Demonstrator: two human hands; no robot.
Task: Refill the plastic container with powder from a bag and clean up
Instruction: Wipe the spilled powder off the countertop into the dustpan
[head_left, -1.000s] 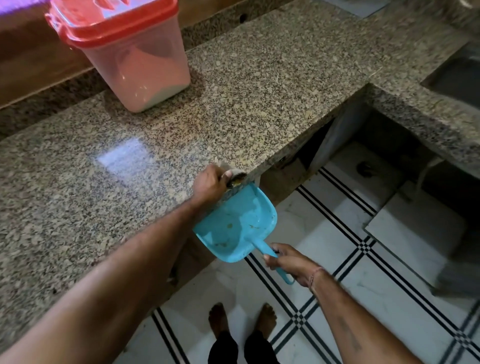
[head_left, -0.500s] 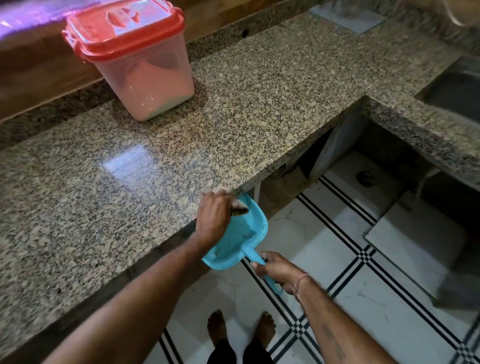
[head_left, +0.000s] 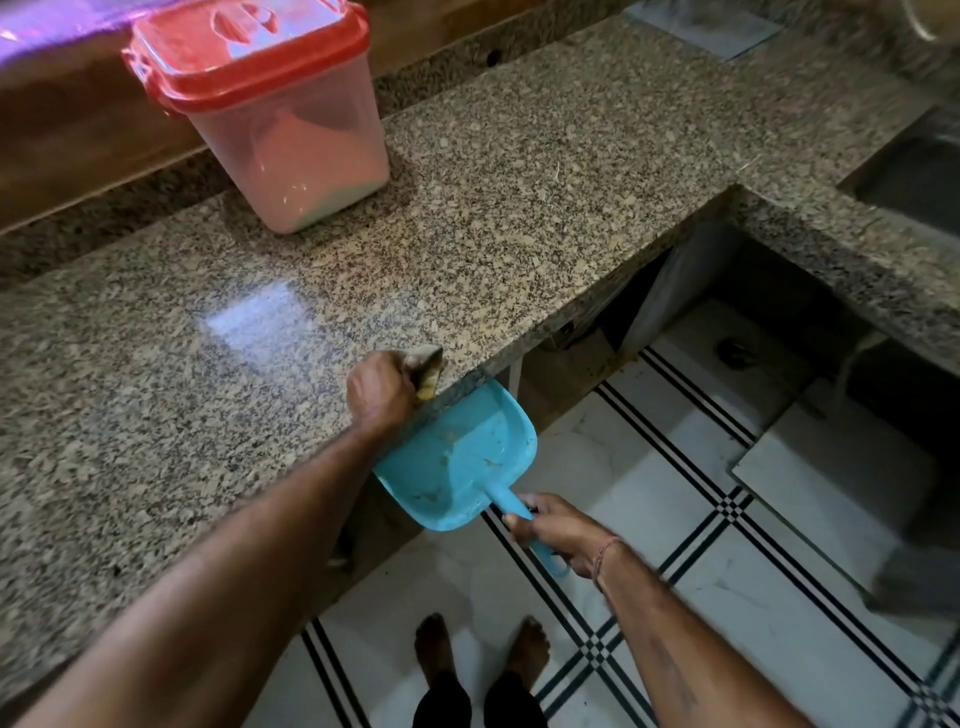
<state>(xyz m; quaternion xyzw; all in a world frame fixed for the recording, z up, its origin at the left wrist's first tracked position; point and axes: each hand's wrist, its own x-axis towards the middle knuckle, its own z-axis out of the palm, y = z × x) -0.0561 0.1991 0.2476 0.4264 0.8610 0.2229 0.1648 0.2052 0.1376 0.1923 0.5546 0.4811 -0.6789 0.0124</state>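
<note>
Head view: The plastic container (head_left: 296, 145), with its red lid (head_left: 244, 52) fitted, stands at the rear of the granite counter (head_left: 545, 182), well apart from both hands. The left hand (head_left: 382, 395) sits at the counter's front edge, fingers curled round a small item (head_left: 428, 369), possibly a scrub pad; blur prevents identification. The right hand (head_left: 558, 532) grips the handle of a blue dustpan (head_left: 457, 457), held just below the counter edge, beneath the left hand. Specks of debris lie in the pan.
</note>
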